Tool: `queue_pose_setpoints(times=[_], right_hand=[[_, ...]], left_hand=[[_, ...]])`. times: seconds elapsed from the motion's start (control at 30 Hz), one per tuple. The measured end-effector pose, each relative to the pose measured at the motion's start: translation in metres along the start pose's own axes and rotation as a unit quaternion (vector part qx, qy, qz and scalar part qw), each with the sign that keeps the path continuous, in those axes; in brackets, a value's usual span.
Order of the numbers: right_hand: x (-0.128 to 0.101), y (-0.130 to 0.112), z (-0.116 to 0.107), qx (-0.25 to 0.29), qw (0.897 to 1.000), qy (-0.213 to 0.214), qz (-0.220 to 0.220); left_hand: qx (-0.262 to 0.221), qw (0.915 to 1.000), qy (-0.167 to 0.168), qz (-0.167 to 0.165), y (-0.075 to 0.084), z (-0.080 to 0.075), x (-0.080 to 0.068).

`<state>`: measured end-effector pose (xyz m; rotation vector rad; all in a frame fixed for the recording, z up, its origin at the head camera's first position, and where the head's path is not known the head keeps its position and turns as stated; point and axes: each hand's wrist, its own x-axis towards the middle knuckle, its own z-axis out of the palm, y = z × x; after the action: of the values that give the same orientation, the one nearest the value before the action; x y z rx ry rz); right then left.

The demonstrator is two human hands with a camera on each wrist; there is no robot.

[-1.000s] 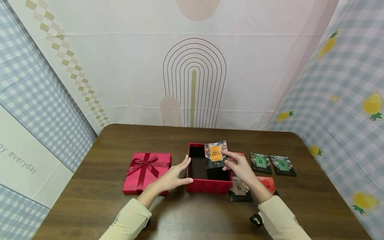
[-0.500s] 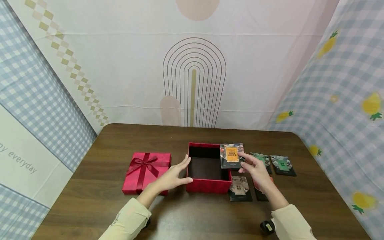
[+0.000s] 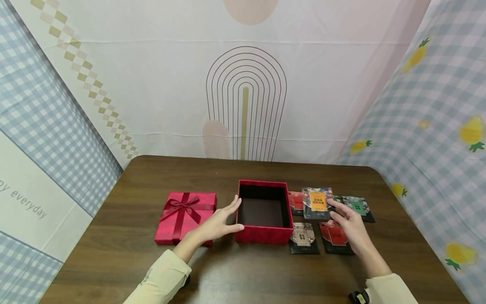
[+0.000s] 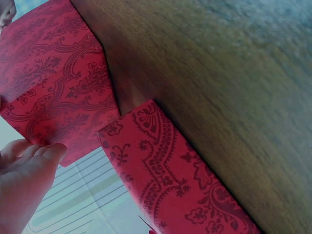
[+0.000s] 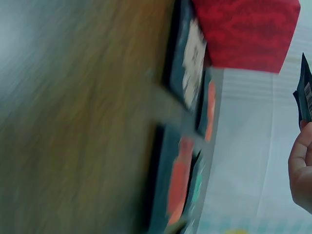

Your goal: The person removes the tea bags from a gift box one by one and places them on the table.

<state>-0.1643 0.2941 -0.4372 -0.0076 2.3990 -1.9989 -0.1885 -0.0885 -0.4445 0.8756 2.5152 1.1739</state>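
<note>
Between the thumb and fingers of my right hand [image 3: 347,219] is a dark sachet with an orange label [image 3: 317,202], held by its right edge above the other sachets. The right wrist view shows this sachet [image 5: 306,92] edge-on, lifted off the table. My left hand [image 3: 218,221] touches the left wall of the red box [image 3: 263,235] with straight fingers. That box stands uncovered, and its dark inside shows nothing in it. In the left wrist view, the fingers [image 4: 34,151] lie against the patterned box side [image 4: 58,73].
Left of the box lies a red lid with a ribbon bow [image 3: 186,215]. On the right lie a brown-label sachet [image 3: 303,238], a red-label sachet [image 3: 336,238], another red one [image 3: 295,202] partly covered, and a green-label sachet [image 3: 358,207]. A second green one is mostly hidden.
My right hand has carried the orange-label sachet rightward, from over the box to above the sachets on the table. The left hand has stayed at the box wall.
</note>
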Motion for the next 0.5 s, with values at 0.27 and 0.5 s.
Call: queue_pose_setpoints(times=[0.27,0.5], right_hand=[[0.005,0.068,-0.070,0.039,0.999,0.029,0.012],[-0.003,0.098,-0.119,0.073,0.997,0.008,0.030]], left_hand=[[-0.003,1.0000,-0.003,-0.001,0.001,-0.001,0.000],[-0.001,1.0000,-0.002,-0.003,0.002,-0.001,0.000]])
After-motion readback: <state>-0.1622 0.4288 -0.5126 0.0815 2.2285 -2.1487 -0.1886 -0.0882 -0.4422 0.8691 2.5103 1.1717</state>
